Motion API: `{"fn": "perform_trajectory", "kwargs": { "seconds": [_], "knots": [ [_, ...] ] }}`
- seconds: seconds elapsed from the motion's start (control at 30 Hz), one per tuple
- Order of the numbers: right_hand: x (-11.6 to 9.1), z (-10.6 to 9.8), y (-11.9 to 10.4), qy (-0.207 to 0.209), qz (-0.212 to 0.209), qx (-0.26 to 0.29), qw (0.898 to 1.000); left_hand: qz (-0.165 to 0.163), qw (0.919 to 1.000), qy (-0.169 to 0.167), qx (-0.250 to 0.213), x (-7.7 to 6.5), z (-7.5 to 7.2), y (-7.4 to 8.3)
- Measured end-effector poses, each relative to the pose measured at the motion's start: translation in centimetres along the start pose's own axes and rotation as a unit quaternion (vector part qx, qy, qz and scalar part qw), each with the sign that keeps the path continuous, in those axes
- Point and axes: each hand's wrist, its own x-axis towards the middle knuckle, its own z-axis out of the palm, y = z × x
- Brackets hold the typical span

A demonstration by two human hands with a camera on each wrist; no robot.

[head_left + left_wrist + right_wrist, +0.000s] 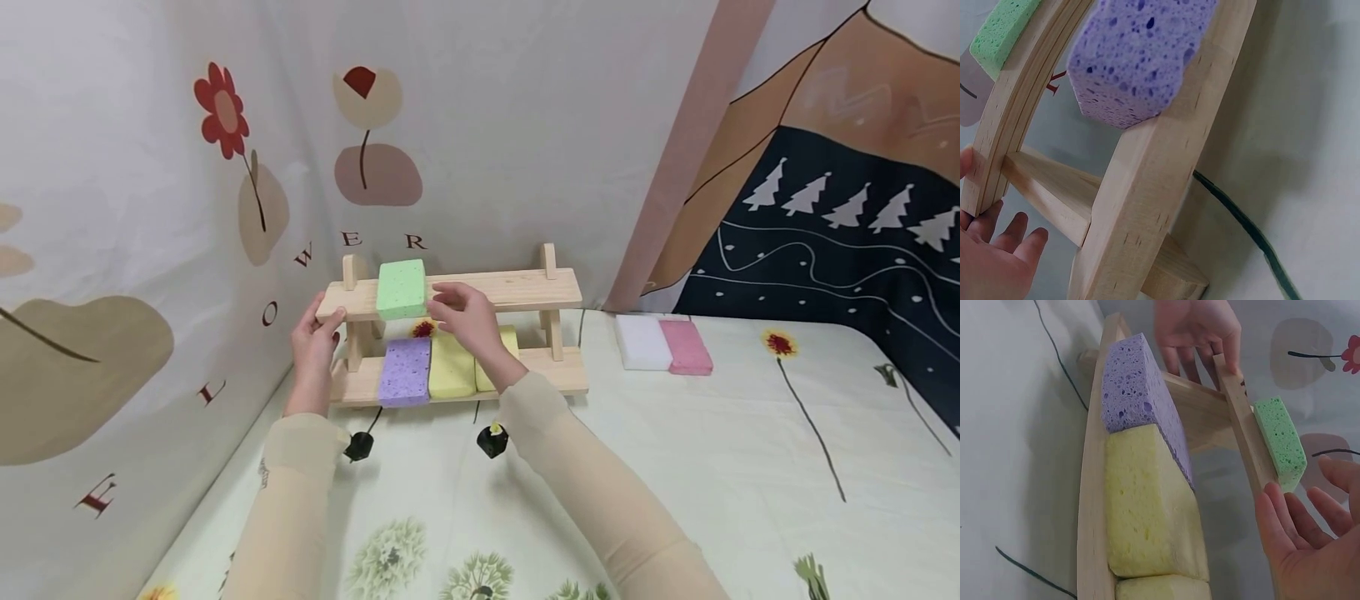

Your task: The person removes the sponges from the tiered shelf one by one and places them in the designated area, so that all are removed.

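Observation:
A two-tier wooden shelf [510,290] stands against the back cloth. My left hand [311,346] grips the left end of its upper board, thumb on top and fingers underneath. On that board, toward the left, rests a green sponge [401,288]. My right hand [467,317] is just right of the green sponge, its fingers loosely bent; in the right wrist view the fingertips [1270,495] are at the board's edge beside the sponge. The lower board carries a purple sponge [405,372] and, to its right, two yellow sponges [452,367], the farther one partly hidden by my right wrist.
On the cloth-covered table right of the shelf, a white sponge [642,342] and a pink sponge [686,347] lie side by side. Printed cloths hang behind and to the left. An upright peg [549,261] rises near the upper board's right end.

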Motion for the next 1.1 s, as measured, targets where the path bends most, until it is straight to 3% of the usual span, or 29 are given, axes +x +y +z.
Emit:
{"fn": "perform_trajectory", "kwargs": {
  "seconds": [0.23, 0.6, 1.1],
  "knots": [
    [0.6, 1.1, 0.0, 0.014, 0.017, 0.037, 0.999, 0.002, 0.9999, 0.003, 0.011, 0.0, 0.0, -0.1],
    [1.1, 2.2, -0.6, 0.054, 0.038, 0.035, 0.997, 0.002, 1.0, -0.001, 0.008, 0.0, 0.1, 0.0],
    [0.1, 1.0, -0.6, 0.044, 0.041, 0.051, 0.997, 0.004, 0.9997, -0.001, 0.023, 0.0, 0.0, 0.0]
  ]
}}
